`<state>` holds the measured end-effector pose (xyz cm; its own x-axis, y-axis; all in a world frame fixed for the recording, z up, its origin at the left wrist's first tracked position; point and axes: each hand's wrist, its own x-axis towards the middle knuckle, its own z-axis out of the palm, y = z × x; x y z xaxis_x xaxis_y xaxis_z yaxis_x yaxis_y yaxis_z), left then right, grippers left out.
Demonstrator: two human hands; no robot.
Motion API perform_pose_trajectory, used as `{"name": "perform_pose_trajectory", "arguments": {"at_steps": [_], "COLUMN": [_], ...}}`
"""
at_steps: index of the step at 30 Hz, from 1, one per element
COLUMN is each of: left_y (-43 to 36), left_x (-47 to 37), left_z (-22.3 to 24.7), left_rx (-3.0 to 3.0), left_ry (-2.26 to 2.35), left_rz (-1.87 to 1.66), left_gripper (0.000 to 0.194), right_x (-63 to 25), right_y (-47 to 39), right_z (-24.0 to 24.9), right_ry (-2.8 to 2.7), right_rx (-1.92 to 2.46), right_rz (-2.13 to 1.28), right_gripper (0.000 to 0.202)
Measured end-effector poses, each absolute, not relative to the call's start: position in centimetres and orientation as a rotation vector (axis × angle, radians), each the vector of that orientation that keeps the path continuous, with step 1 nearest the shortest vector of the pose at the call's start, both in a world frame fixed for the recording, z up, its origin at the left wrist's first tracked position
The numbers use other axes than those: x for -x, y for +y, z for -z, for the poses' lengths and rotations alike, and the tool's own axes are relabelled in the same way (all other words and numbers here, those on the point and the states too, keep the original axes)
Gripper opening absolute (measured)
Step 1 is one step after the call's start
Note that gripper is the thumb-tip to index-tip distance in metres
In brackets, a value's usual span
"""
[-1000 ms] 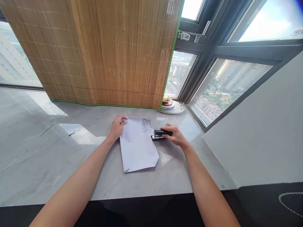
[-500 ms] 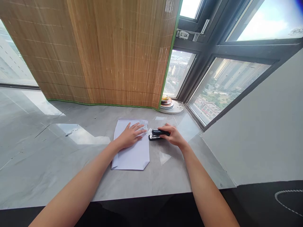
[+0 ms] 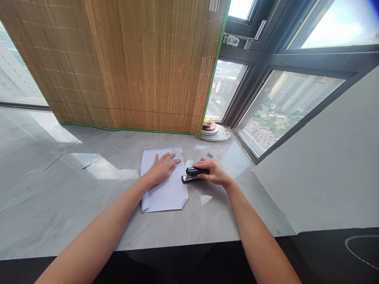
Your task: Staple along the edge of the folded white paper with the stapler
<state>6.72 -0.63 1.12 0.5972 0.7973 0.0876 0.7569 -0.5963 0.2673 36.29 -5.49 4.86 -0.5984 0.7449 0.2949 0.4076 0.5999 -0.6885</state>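
A white sheet of paper [image 3: 166,195], or a thin stack of it, lies on the grey marble-look counter, its lower corners bent. Near its upper right corner is a dense patch of dark marks [image 3: 178,154], which look like many staples. My left hand [image 3: 162,169] rests on the paper, fingers spread and reaching to that patch. At the paper's right edge, my right hand [image 3: 214,172] grips a black stapler [image 3: 194,172] from the side. The stapler's jaw points left and its tip overlaps the paper's edge. Its rear is hidden in my hand.
Two small dark strips [image 3: 210,155], perhaps staple sticks, lie beyond my right hand. A stack of plates [image 3: 209,129] stands in the window corner. A bamboo blind [image 3: 133,71] hangs at the back. Dark bits [image 3: 86,166] are scattered at left. The counter [image 3: 89,225] ends in front of me.
The stapler and my right hand have moved slightly toward me and left, onto the paper's edge. The dark strips have come into sight. The paper has turned a little under my left hand.
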Motion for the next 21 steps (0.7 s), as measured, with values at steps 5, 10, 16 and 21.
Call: {"name": "perform_pose_trajectory", "arguments": {"at_steps": [5, 10, 16, 21], "left_y": [-0.9, -2.2, -2.4, -2.6], "left_x": [-6.7, -7.4, -7.7, -7.9], "left_z": [-1.9, -2.8, -2.6, -2.7], "left_rx": [-2.666, -2.782, -2.736, -2.736], "left_ry": [1.206, 0.729, 0.712, 0.737], "left_rz": [-0.407, -0.385, -0.419, -0.463], "left_gripper": [0.046, 0.041, 0.022, 0.023], "right_x": [-37.7, -39.1, -38.9, -36.8], "right_y": [-5.3, -4.6, -4.6, -5.2], "right_z": [-5.0, -4.3, -4.0, -4.6], "right_ry": [-2.224, -2.121, -2.152, -2.232], "right_rx": [0.944, 1.015, 0.996, 0.937], "right_rz": [-0.762, -0.729, -0.766, -0.786], "right_gripper": [0.038, 0.041, 0.037, 0.034]}}
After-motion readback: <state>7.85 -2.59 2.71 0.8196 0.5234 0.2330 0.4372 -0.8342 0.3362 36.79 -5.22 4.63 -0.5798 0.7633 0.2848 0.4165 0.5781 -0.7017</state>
